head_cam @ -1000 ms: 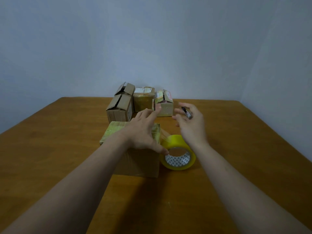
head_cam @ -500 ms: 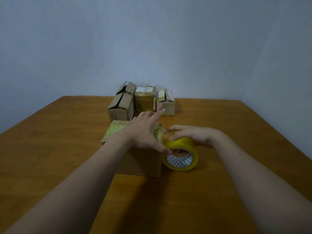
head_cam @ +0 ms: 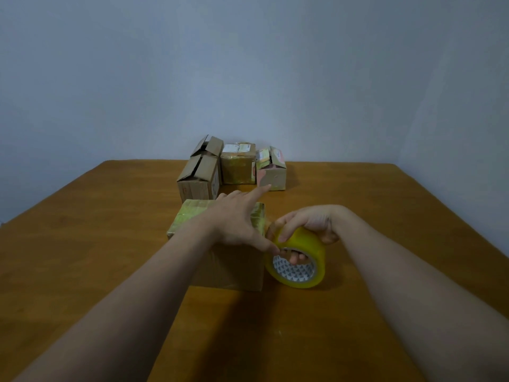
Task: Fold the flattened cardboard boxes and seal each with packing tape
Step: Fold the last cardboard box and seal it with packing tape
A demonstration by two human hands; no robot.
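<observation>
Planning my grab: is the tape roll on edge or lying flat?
On edge: the tape roll shows its hole to the camera; right hand grips its top.

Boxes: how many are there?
5. Near box under the left hand; at the back, front open box, rear open box, middle taped box, right box. More may hide behind.

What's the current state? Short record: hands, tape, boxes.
left hand: flat on top of the near box, fingers straight
right hand: grips the yellow tape roll, fingers through its core
tape roll: on edge, right of the near box
far boxes: four at the back of the table, left pair with flaps open
</observation>
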